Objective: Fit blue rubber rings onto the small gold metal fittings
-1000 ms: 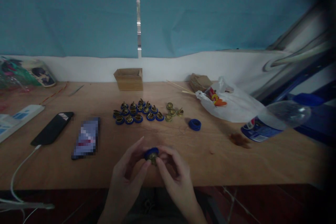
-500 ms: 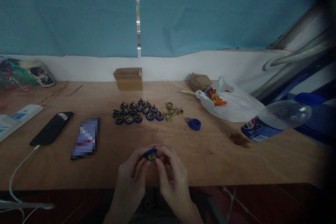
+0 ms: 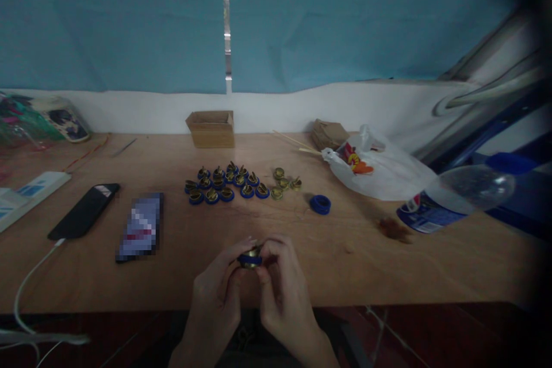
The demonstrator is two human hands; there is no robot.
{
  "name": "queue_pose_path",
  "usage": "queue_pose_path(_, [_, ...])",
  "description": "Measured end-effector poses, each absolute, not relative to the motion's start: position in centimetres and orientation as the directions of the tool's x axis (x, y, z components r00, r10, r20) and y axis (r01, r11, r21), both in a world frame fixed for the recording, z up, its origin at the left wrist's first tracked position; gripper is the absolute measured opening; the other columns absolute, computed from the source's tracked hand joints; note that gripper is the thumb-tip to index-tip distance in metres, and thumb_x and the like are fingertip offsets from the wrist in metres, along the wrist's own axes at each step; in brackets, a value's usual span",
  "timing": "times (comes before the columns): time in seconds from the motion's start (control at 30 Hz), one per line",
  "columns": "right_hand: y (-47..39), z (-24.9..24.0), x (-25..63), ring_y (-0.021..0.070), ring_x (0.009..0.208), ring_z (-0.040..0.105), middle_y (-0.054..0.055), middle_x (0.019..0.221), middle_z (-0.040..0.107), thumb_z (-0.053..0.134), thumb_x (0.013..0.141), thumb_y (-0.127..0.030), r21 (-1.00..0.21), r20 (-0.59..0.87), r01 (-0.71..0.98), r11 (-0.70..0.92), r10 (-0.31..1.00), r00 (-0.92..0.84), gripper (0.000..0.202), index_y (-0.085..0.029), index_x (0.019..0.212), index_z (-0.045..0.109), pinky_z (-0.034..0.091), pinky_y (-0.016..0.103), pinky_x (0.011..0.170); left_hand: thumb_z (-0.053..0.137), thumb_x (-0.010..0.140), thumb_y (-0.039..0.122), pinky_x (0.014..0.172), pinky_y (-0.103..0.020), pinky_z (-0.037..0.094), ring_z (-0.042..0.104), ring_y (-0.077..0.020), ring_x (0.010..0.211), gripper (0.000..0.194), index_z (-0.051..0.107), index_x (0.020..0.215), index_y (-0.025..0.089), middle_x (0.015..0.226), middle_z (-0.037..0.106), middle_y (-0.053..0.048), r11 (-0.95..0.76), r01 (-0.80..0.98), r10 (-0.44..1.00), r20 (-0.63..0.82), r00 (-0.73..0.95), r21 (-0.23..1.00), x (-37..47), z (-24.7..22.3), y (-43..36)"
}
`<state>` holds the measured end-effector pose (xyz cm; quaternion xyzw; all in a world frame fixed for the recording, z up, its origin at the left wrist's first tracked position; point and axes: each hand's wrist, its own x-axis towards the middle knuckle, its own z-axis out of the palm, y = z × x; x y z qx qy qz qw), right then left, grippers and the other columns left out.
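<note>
Between both hands, above the front part of the table, is a small round brass fitting [image 3: 250, 265] with a blue band around it. My left hand [image 3: 218, 290] pinches its left side between thumb and fingers. On the opposite side my right hand [image 3: 284, 287] grips it the same way, fingers curled. Farther back stands a cluster of similar brass fittings with blue bands [image 3: 225, 194], each topped by a raised brass piece. Several plain brass fittings [image 3: 283, 183] without blue lie just right of them. A blue ring-shaped piece [image 3: 320, 203] rests nearer, to their right.
At the left lie a black phone [image 3: 84, 211] on a white cable, a second pixelated device [image 3: 141, 227] and a white power strip [image 3: 32, 192]. Behind stands an open cardboard box [image 3: 212, 131]. A white plastic bag [image 3: 383, 172] and a tilted plastic bottle [image 3: 457, 192] are at the right.
The brass fitting has turned in my fingers, so its blue band now faces me with brass above and below. My hands have barely shifted; the things on the table stay put.
</note>
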<state>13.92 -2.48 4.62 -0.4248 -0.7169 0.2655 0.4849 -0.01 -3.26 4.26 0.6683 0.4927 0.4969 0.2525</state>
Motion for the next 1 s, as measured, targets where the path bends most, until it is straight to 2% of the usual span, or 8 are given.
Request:
queue_pose_path(0.1, [-2.5, 4.3, 14.0, 0.0198, 0.098, 0.053, 0.007, 0.104, 0.048, 0.04, 0.089, -0.011, -0.794, 0.469, 0.365, 0.486, 0.872, -0.142, 0.016, -0.023, 0.1, 0.044, 0.048, 0.036, 0.083, 0.046, 0.088, 0.008, 0.09, -0.028, 0.057, 0.067, -0.0163, 0.106, 0.034, 0.056, 0.115, 0.025, 0.116, 0.069, -0.004, -0.418, 0.418, 0.884, 0.466, -0.016, 0.807, 0.1, 3.9, -3.2])
queue_pose_path(0.2, [-2.5, 3.9, 13.9, 0.0193, 0.097, 0.054, 0.007, 0.104, 0.048, 0.042, 0.089, -0.011, -0.797, 0.46, 0.382, 0.468, 0.88, -0.118, 0.016, -0.023, 0.1, 0.045, 0.049, 0.035, 0.081, 0.043, 0.089, 0.006, 0.091, -0.029, 0.056, 0.064, -0.0165, 0.111, 0.032, 0.057, 0.11, 0.024, 0.121, 0.066, -0.006, -0.484, 0.512, 0.835, 0.549, 0.029, 0.71, 0.0, 3.2, -3.1])
queue_pose_path(0.3, [-2.5, 3.8, 13.8, 0.0185, 0.094, 0.055, 0.006, 0.103, 0.049, 0.044, 0.089, -0.011, -0.794, 0.453, 0.409, 0.449, 0.887, -0.095, 0.015, -0.023, 0.098, 0.046, 0.05, 0.033, 0.078, 0.042, 0.089, 0.007, 0.09, -0.028, 0.057, 0.064, -0.0166, 0.111, 0.029, 0.059, 0.107, 0.023, 0.122, 0.066, -0.006, -0.488, 0.575, 0.825, 0.562, 0.059, 0.657, -0.1, 2.6, -3.0])
queue_pose_path(0.4, [-2.5, 4.0, 13.7, 0.0183, 0.096, 0.056, 0.006, 0.104, 0.051, 0.047, 0.09, -0.013, -0.795, 0.45, 0.415, 0.441, 0.889, -0.082, 0.014, -0.024, 0.099, 0.048, 0.051, 0.031, 0.077, 0.041, 0.091, 0.009, 0.09, -0.031, 0.057, 0.064, -0.0166, 0.111, 0.025, 0.056, 0.106, 0.023, 0.121, 0.066, -0.006, -0.441, 0.557, 0.852, 0.524, 0.012, 0.704, 0.0, 2.1, -3.0])
queue_pose_path(0.63, [-2.6, 4.2, 13.5, 0.0179, 0.098, 0.057, 0.008, 0.114, 0.05, 0.053, 0.088, -0.017, -0.852, 0.42, 0.321, 0.413, 0.906, -0.05, 0.024, -0.025, 0.11, 0.047, 0.052, 0.031, 0.077, 0.045, 0.09, 0.016, 0.079, -0.031, 0.06, 0.068, -0.0194, 0.103, 0.016, 0.045, 0.103, 0.025, 0.12, 0.067, -0.009, -0.211, 0.415, 0.946, 0.292, -0.142, 0.885, 0.9, 1.7, -3.4])
queue_pose_path(0.73, [-2.5, 3.8, 13.3, 0.018, 0.103, 0.056, 0.007, 0.115, 0.051, 0.052, 0.089, -0.017, -0.877, 0.407, 0.254, 0.407, 0.912, -0.054, 0.026, -0.025, 0.113, 0.045, 0.051, 0.033, 0.083, 0.043, 0.09, 0.017, 0.07, -0.03, 0.061, 0.072, -0.0202, 0.091, 0.014, 0.042, 0.102, 0.024, 0.105, 0.072, -0.009, -0.127, 0.419, 0.959, 0.22, -0.18, 0.899, 1.0, 2.0, -3.4])
queue_pose_path(0.83, [-2.5, 3.3, 13.3, 0.0163, 0.1, 0.058, 0.006, 0.113, 0.054, 0.051, 0.091, -0.018, -0.909, 0.359, 0.202, 0.365, 0.931, -0.066, 0.025, -0.026, 0.113, 0.043, 0.05, 0.033, 0.084, 0.043, 0.089, 0.018, 0.061, -0.028, 0.06, 0.074, -0.0197, 0.079, 0.013, 0.042, 0.101, 0.024, 0.088, 0.073, -0.005, -0.105, 0.45, 0.962, 0.206, -0.181, 0.887, 1.0, 2.3, -3.3])
queue_pose_path(1.0, [-2.4, 2.9, 13.3, 0.0157, 0.092, 0.058, 0.003, 0.098, 0.056, 0.051, 0.09, -0.018, -0.923, 0.325, 0.196, 0.332, 0.943, -0.065, 0.017, -0.025, 0.105, 0.046, 0.048, 0.031, 0.082, 0.047, 0.087, 0.017, 0.063, -0.025, 0.06, 0.073, -0.0187, 0.084, 0.016, 0.042, 0.1, 0.025, 0.087, 0.072, -0.005, -0.187, 0.509, 0.943, 0.298, -0.145, 0.84, 0.9, 2.7, -3.5])
